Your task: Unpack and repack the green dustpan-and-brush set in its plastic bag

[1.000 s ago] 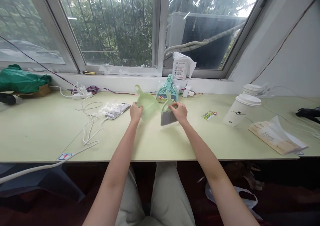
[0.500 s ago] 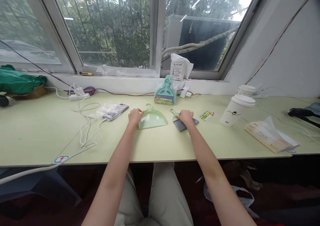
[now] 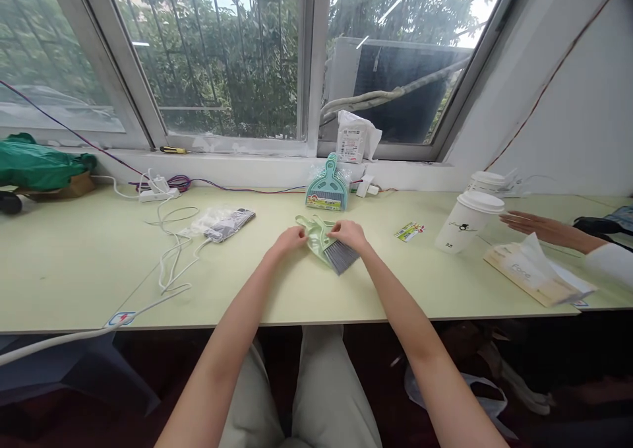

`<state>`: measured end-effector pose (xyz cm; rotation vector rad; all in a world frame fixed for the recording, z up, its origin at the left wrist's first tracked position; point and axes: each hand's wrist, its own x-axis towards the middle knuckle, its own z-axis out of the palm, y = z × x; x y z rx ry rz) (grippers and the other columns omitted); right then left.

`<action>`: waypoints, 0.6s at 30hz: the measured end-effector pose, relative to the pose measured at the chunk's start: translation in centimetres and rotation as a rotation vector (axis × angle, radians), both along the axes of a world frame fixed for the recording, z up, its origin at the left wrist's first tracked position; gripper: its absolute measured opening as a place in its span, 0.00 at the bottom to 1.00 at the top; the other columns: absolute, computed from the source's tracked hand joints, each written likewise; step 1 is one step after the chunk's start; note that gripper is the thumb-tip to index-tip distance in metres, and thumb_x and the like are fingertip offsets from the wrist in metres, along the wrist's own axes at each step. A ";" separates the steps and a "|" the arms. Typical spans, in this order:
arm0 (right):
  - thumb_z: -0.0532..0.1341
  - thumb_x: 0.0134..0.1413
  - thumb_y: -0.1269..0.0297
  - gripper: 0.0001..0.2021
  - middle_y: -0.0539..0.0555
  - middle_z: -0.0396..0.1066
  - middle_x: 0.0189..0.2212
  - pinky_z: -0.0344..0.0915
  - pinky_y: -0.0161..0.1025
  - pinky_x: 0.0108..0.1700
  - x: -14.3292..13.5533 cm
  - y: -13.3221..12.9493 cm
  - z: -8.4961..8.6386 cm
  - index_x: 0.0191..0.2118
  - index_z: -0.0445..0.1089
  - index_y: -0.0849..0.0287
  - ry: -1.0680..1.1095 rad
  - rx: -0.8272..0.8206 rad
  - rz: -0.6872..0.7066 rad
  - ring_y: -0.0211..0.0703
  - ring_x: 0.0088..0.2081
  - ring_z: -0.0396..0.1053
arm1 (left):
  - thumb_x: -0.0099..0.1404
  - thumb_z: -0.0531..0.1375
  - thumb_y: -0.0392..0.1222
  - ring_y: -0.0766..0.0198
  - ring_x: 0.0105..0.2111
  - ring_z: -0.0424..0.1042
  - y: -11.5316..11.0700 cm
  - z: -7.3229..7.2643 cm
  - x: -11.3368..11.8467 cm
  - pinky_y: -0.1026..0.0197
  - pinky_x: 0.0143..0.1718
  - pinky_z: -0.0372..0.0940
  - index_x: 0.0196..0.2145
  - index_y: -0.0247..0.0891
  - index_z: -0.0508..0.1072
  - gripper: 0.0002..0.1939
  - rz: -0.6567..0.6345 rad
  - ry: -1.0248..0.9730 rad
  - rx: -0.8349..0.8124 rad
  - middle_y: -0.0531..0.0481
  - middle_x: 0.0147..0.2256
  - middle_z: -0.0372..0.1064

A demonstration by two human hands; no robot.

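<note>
While both hands meet at the middle of the frame, the left hand [image 3: 291, 238] pinches the rim of a pale green mini dustpan [image 3: 312, 235] lying on the desk [image 3: 74, 270], and the right hand [image 3: 349, 233] closes around a small brush [image 3: 339, 255] whose grey bristles rest over the pan. By the look of it, brush and pan are being fitted together; seating the brush calls for lining its handle up with the pan's. Above them, a packaged teal dustpan set [image 3: 327, 187] leans at the sill. Right of centre stands a lidded paper cup [image 3: 462, 220], contents hidden, with a second cup [image 3: 489, 181] behind. At the right edge another person's hand [image 3: 537, 227] reaches over a tissue pack [image 3: 537, 273].
</note>
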<state>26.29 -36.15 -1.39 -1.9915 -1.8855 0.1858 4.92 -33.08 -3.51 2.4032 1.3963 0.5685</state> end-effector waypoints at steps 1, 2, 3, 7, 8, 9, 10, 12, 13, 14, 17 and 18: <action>0.63 0.48 0.53 0.10 0.52 0.77 0.35 0.60 0.38 0.39 -0.5 0.0 -0.3 0.31 0.74 0.54 -0.030 0.017 0.022 0.46 0.40 0.72 | 0.62 0.53 0.49 0.60 0.33 0.69 -0.4 -0.1 0.6 0.61 0.33 0.62 0.28 0.39 0.70 0.12 -0.115 -0.038 -0.009 0.48 0.32 0.71; 0.63 0.49 0.55 0.09 0.52 0.77 0.36 0.60 0.38 0.40 -0.8 0.0 -0.6 0.32 0.74 0.54 -0.048 0.036 0.045 0.46 0.41 0.72 | 0.63 0.53 0.51 0.60 0.32 0.69 -0.7 -0.1 1.1 0.61 0.33 0.62 0.28 0.39 0.70 0.15 -0.206 -0.066 -0.008 0.49 0.31 0.70; 0.62 0.50 0.56 0.08 0.52 0.77 0.38 0.60 0.38 0.41 -1.0 0.0 -0.8 0.34 0.74 0.54 -0.055 0.053 0.073 0.45 0.43 0.71 | 0.64 0.52 0.53 0.61 0.32 0.68 -1.0 -0.1 1.5 0.60 0.34 0.63 0.28 0.39 0.70 0.16 -0.260 -0.085 0.006 0.49 0.31 0.70; 0.62 0.52 0.57 0.07 0.49 0.76 0.40 0.59 0.38 0.45 -0.9 0.1 -1.0 0.35 0.73 0.52 -0.028 0.079 0.164 0.43 0.45 0.70 | 0.63 0.57 0.50 0.57 0.42 0.67 -0.8 0.4 0.7 0.56 0.43 0.63 0.39 0.40 0.71 0.13 -0.207 -0.061 0.280 0.45 0.42 0.68; 0.62 0.52 0.57 0.07 0.48 0.76 0.40 0.59 0.38 0.45 -0.9 0.0 -1.0 0.35 0.73 0.52 -0.020 0.079 0.176 0.43 0.45 0.69 | 0.61 0.59 0.48 0.55 0.46 0.66 -0.5 0.5 0.3 0.54 0.46 0.62 0.43 0.40 0.70 0.14 -0.171 -0.028 0.375 0.44 0.45 0.67; 0.63 0.52 0.56 0.07 0.48 0.76 0.40 0.59 0.38 0.44 -0.8 0.0 -0.9 0.35 0.73 0.52 -0.011 0.077 0.190 0.42 0.44 0.69 | 0.60 0.61 0.46 0.53 0.48 0.64 -0.3 0.5 -0.2 0.53 0.47 0.61 0.46 0.41 0.69 0.16 -0.148 0.017 0.453 0.43 0.48 0.65; 0.63 0.52 0.56 0.07 0.47 0.76 0.40 0.59 0.37 0.44 -0.9 0.0 -0.9 0.35 0.73 0.52 -0.002 0.073 0.206 0.42 0.43 0.69 | 0.59 0.62 0.43 0.52 0.49 0.63 0.0 0.5 -0.5 0.52 0.47 0.60 0.47 0.41 0.69 0.18 -0.145 0.072 0.507 0.42 0.49 0.65; 0.63 0.51 0.56 0.08 0.48 0.75 0.40 0.59 0.36 0.43 -1.1 0.0 -1.0 0.35 0.74 0.52 0.008 0.073 0.235 0.42 0.43 0.69 | 0.61 0.60 0.38 0.53 0.48 0.63 0.3 0.2 -0.9 0.54 0.45 0.60 0.46 0.40 0.69 0.14 -0.188 0.189 0.561 0.42 0.47 0.66; 0.63 0.51 0.56 0.08 0.48 0.75 0.39 0.59 0.36 0.43 -1.2 0.0 -1.0 0.35 0.74 0.52 0.007 0.077 0.241 0.42 0.42 0.69 | 0.63 0.58 0.36 0.54 0.47 0.64 0.4 0.0 -0.9 0.55 0.44 0.60 0.44 0.39 0.69 0.11 -0.224 0.245 0.578 0.42 0.46 0.67; 0.63 0.51 0.56 0.08 0.48 0.75 0.39 0.59 0.36 0.43 -1.3 0.0 -1.1 0.35 0.74 0.52 0.003 0.081 0.242 0.42 0.42 0.69 | 0.64 0.55 0.33 0.55 0.46 0.65 0.4 -0.2 -0.8 0.56 0.43 0.61 0.43 0.39 0.70 0.09 -0.260 0.296 0.593 0.42 0.44 0.68; 0.63 0.51 0.56 0.08 0.49 0.76 0.39 0.60 0.37 0.42 -1.3 0.2 -1.3 0.34 0.74 0.53 0.013 0.088 0.238 0.42 0.42 0.69 | 0.65 0.50 0.28 0.57 0.43 0.66 0.0 -0.6 -0.2 0.58 0.40 0.60 0.41 0.37 0.70 0.12 -0.317 0.406 0.621 0.41 0.42 0.68; 0.63 0.51 0.56 0.08 0.49 0.76 0.39 0.60 0.36 0.42 -1.3 0.3 -1.4 0.34 0.74 0.53 0.025 0.086 0.236 0.43 0.41 0.69 | 0.65 0.49 0.27 0.57 0.42 0.67 -0.2 -0.7 0.1 0.58 0.40 0.60 0.42 0.36 0.69 0.13 -0.316 0.431 0.618 0.41 0.42 0.68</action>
